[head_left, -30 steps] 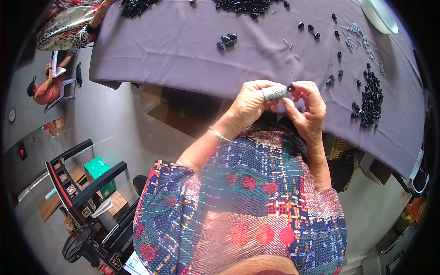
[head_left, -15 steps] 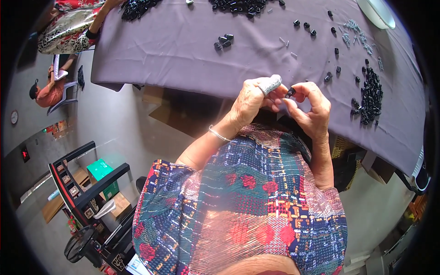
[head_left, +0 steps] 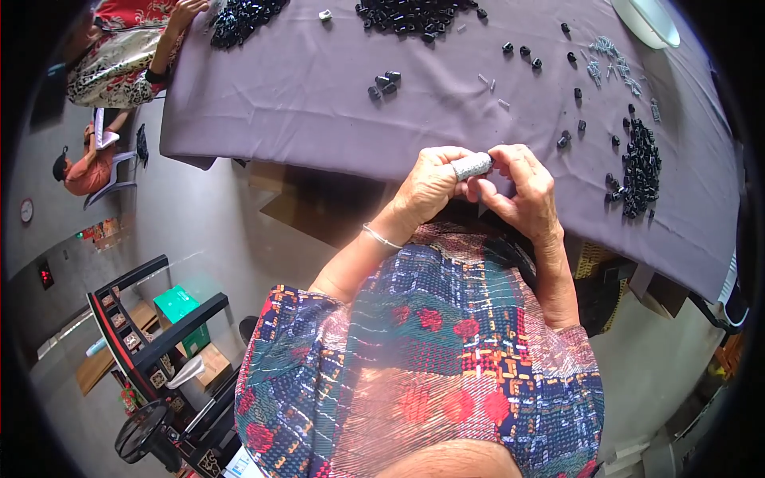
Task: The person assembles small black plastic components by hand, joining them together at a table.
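Note:
Both hands meet at the table's near edge, in front of my body. My left hand (head_left: 434, 185) is closed, its fingers curled in, with a grey speckled wrap (head_left: 472, 166) around one finger. My right hand (head_left: 527, 191) pinches a small black plastic part (head_left: 491, 162) between thumb and fingers, right at the tip of the wrapped finger. Only a dark sliver of that part shows; the fingers hide the rest. Whatever the left fingertips hold is hidden too.
On the purple tablecloth (head_left: 319, 111) lie heaps of black parts (head_left: 641, 171), another black heap (head_left: 410, 14), small clear pins (head_left: 610, 60) and several loose parts (head_left: 385, 84). A white bowl (head_left: 649, 24) stands far right. Another person's hand (head_left: 187, 12) is at the far left corner.
My right hand has shifted slightly left and closed in on my left hand. The wrapped finger has swung down to point right, and the black part is now mostly covered.

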The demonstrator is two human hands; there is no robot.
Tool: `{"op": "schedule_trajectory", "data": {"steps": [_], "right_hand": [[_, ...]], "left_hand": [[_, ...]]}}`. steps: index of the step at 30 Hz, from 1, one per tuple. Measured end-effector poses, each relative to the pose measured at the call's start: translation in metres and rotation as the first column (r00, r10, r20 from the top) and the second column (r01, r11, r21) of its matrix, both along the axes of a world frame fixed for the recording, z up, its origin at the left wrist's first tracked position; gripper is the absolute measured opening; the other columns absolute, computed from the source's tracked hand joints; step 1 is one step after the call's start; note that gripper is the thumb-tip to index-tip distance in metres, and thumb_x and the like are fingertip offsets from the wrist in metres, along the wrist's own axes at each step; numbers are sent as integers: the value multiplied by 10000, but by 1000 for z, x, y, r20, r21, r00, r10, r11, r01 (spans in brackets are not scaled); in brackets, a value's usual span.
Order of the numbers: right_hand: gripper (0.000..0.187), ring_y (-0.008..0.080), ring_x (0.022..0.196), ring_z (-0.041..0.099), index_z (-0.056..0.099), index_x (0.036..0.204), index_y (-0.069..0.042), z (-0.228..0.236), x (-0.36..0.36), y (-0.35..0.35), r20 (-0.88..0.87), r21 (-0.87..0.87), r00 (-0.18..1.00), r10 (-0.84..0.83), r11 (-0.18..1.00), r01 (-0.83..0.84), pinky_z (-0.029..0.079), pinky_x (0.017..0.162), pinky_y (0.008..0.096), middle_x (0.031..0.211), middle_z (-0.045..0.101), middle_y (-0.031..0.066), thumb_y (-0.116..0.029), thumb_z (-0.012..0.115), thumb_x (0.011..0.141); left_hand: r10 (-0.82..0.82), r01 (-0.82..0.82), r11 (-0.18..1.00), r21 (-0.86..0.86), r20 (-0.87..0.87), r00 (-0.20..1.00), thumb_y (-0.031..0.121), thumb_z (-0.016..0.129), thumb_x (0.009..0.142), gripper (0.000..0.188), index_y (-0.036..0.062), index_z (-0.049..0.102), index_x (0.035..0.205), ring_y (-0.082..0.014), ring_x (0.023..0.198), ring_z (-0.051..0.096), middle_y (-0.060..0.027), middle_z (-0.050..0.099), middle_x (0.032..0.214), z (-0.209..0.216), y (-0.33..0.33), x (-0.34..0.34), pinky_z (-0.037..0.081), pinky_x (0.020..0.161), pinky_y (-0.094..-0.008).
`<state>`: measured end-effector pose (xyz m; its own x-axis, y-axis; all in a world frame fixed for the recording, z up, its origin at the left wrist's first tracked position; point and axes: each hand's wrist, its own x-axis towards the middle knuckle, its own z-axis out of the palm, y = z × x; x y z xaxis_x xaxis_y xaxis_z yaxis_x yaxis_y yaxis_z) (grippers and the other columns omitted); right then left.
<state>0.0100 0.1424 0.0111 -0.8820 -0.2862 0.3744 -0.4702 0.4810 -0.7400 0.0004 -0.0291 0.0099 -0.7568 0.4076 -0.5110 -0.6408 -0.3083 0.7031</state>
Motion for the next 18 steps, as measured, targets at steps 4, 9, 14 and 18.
{"op": "schedule_trajectory", "data": {"steps": [4, 9, 14, 18], "right_hand": [[374, 224, 713, 605, 578, 1005, 8, -1, -4, 2, 20, 45, 1000, -21, 999, 20, 504, 634, 317, 844, 589, 123, -92, 733, 679], [346, 244, 654, 585, 590, 986, -3, -2, -8, 6, -5, 91, 998, 56, 994, -55, 484, 592, 328, 768, 575, 114, -123, 708, 684], [282, 272, 643, 579, 572, 859, -34, -4, -15, 6, -69, 135, 990, 125, 984, -115, 484, 569, 370, 694, 550, 95, -245, 689, 712], [281, 258, 573, 559, 531, 751, -57, -15, -13, 6, -151, 154, 980, 131, 982, -108, 468, 523, 363, 630, 512, 81, -294, 680, 737]], "left_hand": [[-25, 25, 1000, -10, -4, 1000, 150, 596, 890, 204, -41, 634, 952, -116, 641, 582, -72, 624, 783, 2, 0, -2, 483, 581, -236], [-40, 41, 999, 20, -32, 999, 141, 613, 877, 182, -31, 629, 935, -126, 648, 584, -75, 626, 795, -3, -1, -4, 487, 593, -251], [-85, 86, 996, 24, -26, 996, 159, 633, 862, 170, -6, 615, 900, -144, 669, 602, -80, 628, 799, -8, -7, -6, 489, 600, -270], [-98, 99, 995, 34, -7, 995, 167, 646, 853, 170, 1, 619, 883, -145, 618, 595, -68, 623, 752, -8, -9, -6, 479, 557, -269]]}}
